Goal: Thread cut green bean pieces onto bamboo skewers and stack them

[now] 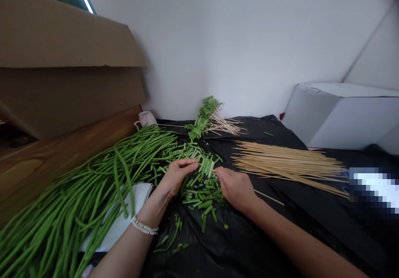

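Observation:
My left hand [179, 173] pinches near the pointed end of a thin wooden skewer. Several cut green bean pieces [206, 166] sit side by side across that skewer between my hands. Closed around the skewer's other part is my right hand [236, 188], with the bare skewer end [269, 197] sticking out behind it to the right. Below both hands lies a loose pile of cut bean pieces [204, 197]. Long whole green beans [77, 199] fill the left side, close to my left forearm.
A bundle of bare skewers [286, 161] lies at the right on black plastic sheeting [249, 240]. Threaded bean skewers [207, 116] are stacked at the back. A mug [147, 119], a cardboard box [68, 41] and a white box [339, 114] stand along the edges.

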`<action>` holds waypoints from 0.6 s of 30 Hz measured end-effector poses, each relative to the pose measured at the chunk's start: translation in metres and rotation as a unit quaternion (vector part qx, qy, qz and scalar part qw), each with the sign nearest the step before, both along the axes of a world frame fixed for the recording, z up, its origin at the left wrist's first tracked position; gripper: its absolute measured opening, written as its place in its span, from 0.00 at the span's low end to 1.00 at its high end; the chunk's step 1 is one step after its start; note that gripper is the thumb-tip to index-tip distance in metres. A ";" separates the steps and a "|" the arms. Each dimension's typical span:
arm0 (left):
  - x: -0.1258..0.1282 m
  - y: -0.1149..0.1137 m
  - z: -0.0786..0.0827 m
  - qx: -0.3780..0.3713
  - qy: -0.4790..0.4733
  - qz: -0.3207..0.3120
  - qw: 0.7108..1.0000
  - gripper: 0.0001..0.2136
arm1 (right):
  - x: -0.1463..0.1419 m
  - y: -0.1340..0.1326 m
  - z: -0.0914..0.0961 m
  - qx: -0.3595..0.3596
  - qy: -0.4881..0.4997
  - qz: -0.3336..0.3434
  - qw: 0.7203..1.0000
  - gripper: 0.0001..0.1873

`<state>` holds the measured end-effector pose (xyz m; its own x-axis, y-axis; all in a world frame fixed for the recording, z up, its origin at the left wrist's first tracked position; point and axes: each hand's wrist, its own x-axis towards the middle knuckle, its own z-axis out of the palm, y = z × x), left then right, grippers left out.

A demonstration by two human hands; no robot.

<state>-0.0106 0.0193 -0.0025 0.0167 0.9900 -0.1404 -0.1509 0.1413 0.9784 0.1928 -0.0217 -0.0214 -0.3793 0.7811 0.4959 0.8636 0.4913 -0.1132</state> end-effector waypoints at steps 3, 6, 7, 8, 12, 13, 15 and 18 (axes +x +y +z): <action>0.000 0.000 -0.002 0.023 0.037 0.003 0.999 0.14 | -0.002 -0.001 0.000 -0.016 0.006 0.004 1.000 0.12; 0.000 0.000 -0.003 0.009 0.030 -0.027 0.999 0.14 | -0.003 -0.002 0.000 -0.031 0.015 0.010 0.999 0.12; 0.000 0.000 -0.003 0.004 0.021 -0.035 0.999 0.15 | -0.003 -0.002 0.000 -0.034 0.018 0.011 0.999 0.12; 0.000 0.000 -0.002 -0.001 0.010 -0.040 0.999 0.15 | -0.003 -0.002 0.000 -0.034 0.022 0.011 0.999 0.12; -0.001 0.000 0.001 -0.013 -0.019 -0.044 0.999 0.15 | -0.002 -0.001 0.001 -0.030 0.040 0.013 0.999 0.13; -0.001 -0.001 0.002 -0.017 -0.014 -0.042 0.999 0.14 | -0.002 -0.001 0.001 -0.028 0.045 0.014 0.998 0.13; -0.001 -0.001 0.002 -0.023 0.002 -0.038 0.999 0.13 | -0.003 -0.001 0.000 -0.026 0.052 0.016 0.998 0.13; -0.002 -0.001 0.001 -0.021 0.022 -0.043 0.999 0.13 | -0.003 0.000 -0.002 -0.026 0.046 0.017 0.998 0.12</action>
